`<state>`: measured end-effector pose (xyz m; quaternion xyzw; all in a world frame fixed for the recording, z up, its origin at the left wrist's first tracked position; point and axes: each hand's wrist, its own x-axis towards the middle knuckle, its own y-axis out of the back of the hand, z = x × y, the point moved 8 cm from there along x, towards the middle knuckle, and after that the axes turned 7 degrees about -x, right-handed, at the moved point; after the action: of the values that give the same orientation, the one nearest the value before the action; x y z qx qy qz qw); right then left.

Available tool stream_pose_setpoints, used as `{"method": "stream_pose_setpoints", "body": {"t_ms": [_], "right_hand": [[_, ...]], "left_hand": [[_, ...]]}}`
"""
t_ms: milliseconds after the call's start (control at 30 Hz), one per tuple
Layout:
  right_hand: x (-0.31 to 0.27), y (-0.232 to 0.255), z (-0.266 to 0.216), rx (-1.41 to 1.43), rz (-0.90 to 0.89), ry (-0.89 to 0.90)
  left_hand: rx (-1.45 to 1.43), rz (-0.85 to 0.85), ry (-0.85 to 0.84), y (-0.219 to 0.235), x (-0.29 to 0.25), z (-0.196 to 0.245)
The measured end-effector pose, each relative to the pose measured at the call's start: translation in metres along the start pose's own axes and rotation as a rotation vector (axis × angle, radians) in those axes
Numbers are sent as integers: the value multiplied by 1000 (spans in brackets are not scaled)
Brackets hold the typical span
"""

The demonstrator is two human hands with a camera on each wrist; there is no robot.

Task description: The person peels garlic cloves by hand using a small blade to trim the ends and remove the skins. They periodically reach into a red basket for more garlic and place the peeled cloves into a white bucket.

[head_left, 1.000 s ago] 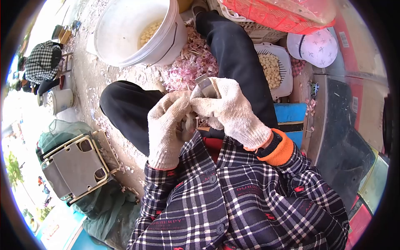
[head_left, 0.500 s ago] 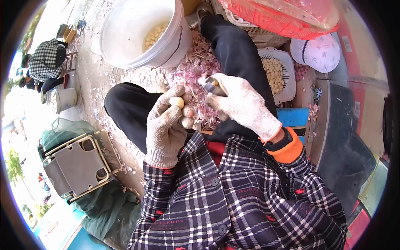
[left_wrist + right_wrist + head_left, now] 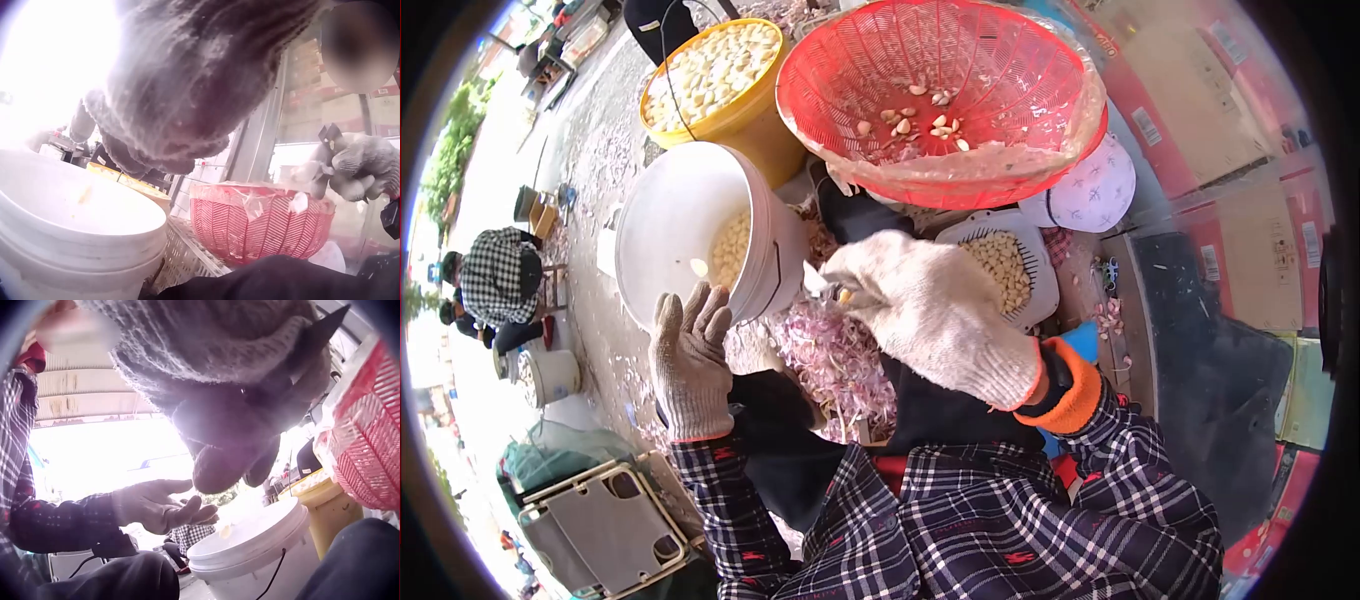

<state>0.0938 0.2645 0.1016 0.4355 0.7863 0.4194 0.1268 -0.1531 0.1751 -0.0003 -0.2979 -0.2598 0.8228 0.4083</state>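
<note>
The step in hand looks like the drop-off: a peeled garlic clove (image 3: pixel 699 267) sits in mid-air just inside the rim of the white bucket (image 3: pixel 662 205), right above the gloved left hand (image 3: pixel 690 352), whose fingers are spread straight and hold nothing. The right hand (image 3: pixel 925 310), on the far side of the bucket from the left, is curled round a small knife (image 3: pixel 818 283), its blade pointing toward the bucket wall. Pink garlic skins (image 3: pixel 835 360) lie heaped at the bucket's foot, over the lap.

The next move probably calls for a fresh unpeeled clove; the red basket (image 3: pixel 960 185) behind the bucket holds a few, so the free left hand would need to reach past the bucket for one.

Half a second ago the left hand pinched that clove at its fingertips close to the right hand, low over the skins; now it has swung out to the bucket and let go, and the view has tilted up to show the red basket and a yellow bucket (image 3: pixel 745 120).
</note>
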Motion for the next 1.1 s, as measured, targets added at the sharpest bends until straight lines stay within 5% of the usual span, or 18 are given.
{"method": "stream_pose_setpoints", "body": {"t_ms": [67, 133, 233, 300, 433, 633, 800, 867, 900, 933, 967, 1000, 1033, 1067, 1100], "right_hand": [[7, 47, 3, -67, 362, 130], [13, 76, 8, -400, 526, 96], [16, 80, 50, -452, 514, 48], [17, 55, 79, -352, 251, 72], [-17, 31, 76, -351, 51, -43], [-56, 39, 100, -197, 22, -92], [-50, 44, 91, -297, -75, 13], [-39, 45, 102, -36, -238, -137], [-41, 55, 119, 233, -310, -570], [-37, 68, 137, 304, -219, -732], [-15, 103, 141, -381, -141, -446], [2, 122, 144, -736, -87, -369], [7, 140, 155, -705, -47, -545], [22, 152, 156, -792, 0, -493], [33, 155, 169, -584, -22, -582]], "left_hand": [[39, -13, 24, 1, 5, -11], [38, -22, 142, -21, 2, -30], [7, -212, 290, -62, 0, -58], [59, -172, 319, -80, -1, -77], [68, -235, 333, -101, 3, -102], [162, -311, 418, -122, 11, -115], [579, -226, 246, -113, 18, -119], [471, -269, 262, -115, 18, -122], [411, -242, 251, -116, 16, -124], [350, -214, 239, -114, 14, -128], [345, -213, 245, -115, 12, -130], [328, -209, 219, -118, 9, -129], [310, -206, 195, -119, 8, -128], [298, -210, 200, -120, 9, -130], [288, -196, 217, -117, 10, -131]]}}
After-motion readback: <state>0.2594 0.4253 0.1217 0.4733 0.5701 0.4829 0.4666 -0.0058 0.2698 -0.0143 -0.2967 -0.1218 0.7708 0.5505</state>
